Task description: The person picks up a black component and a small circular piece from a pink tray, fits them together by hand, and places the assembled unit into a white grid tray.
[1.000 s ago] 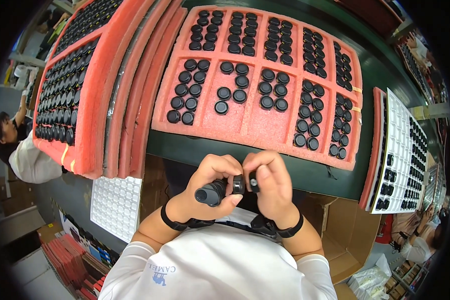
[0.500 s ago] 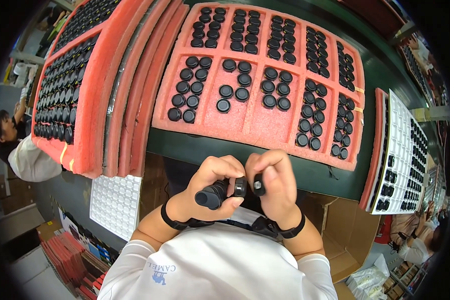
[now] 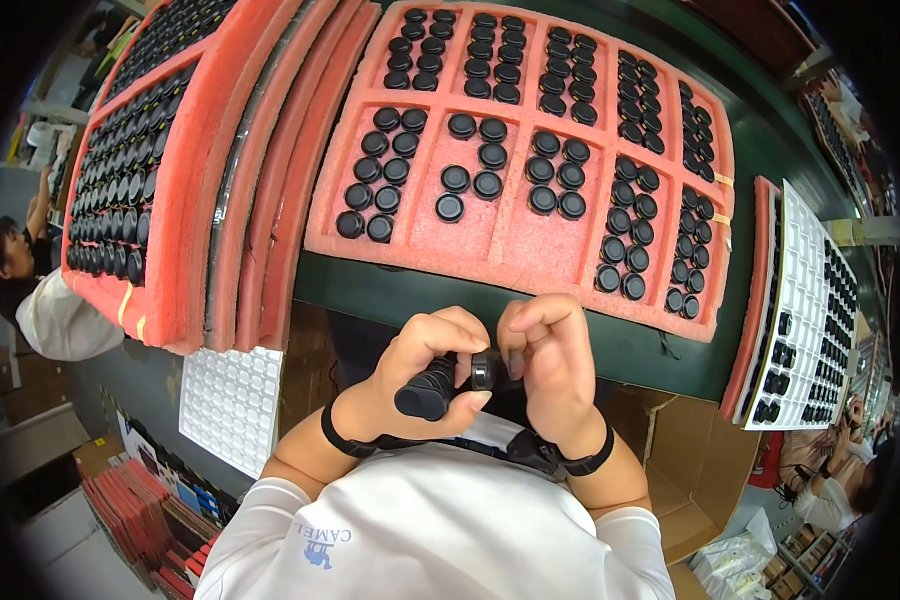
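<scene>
My left hand is closed. In its palm lies a stack of black ribbed cylindrical pieces, which look like lens barrels, with a round end facing up. Between its thumb and fingertips it pinches a short black lens-like piece with a glossy band. Close on the right, my right hand has its fingers curled around a small black piece, mostly hidden by the fingers. That piece is against or very near the pinched one; I cannot tell if they touch.
A pink foam tray with black round pieces in compartments lies on the dark green table. More pink foam trays stand on edge at left. A white moulded tray is at right, cardboard boxes below. A person works at far left.
The small black piece in my right hand has come leftward, up to the piece in my left hand. My right fingers now cover more of it. The left hand barely moved.
</scene>
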A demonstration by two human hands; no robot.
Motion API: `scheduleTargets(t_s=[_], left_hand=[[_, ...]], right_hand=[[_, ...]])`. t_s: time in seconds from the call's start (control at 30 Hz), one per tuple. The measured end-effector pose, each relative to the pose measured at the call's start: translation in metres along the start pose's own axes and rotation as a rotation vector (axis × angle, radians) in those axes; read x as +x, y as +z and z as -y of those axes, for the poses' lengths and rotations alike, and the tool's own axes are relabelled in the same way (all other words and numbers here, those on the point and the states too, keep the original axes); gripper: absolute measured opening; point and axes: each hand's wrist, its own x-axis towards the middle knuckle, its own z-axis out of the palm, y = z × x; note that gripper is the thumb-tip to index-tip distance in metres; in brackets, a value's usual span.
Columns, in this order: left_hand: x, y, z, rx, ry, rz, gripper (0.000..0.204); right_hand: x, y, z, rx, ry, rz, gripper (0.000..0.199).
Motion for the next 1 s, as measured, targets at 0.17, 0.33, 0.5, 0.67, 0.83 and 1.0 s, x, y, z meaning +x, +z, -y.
scheduleTargets(t_s=[0.17, 0.33, 0.5, 0.67, 0.83, 1.0], left_hand=[[0.003, -0.001, 0.002, -0.006, 0.078, 0.003, 0.044], [0.003, -0.003, 0.003, -0.024, 0.111, -0.013, 0.046], [0.003, -0.003, 0.003, -0.034, 0.117, -0.062, 0.044], [0.003, -0.008, 0.004, 0.033, 0.044, -0.055, 0.042], [0.010, -0.001, -0.003, 0.003, -0.072, -0.073, 0.042], [0.008, 0.005, 0.001, 0.010, -0.216, -0.130, 0.037]], right_hand=[[0.002, 0.003, 0.009, 0.038, 0.063, -0.059, 0.034], [0.003, 0.000, 0.010, -0.019, 0.029, 0.050, 0.046], [-0.002, -0.009, 0.002, -0.217, -0.045, 0.068, 0.044], [0.002, -0.009, 0.008, -0.394, -0.148, 0.012, 0.036], [0.000, -0.016, 0.016, -0.459, -0.133, -0.014, 0.030], [-0.004, -0.045, 0.045, -0.767, -0.193, -0.085, 0.027]])
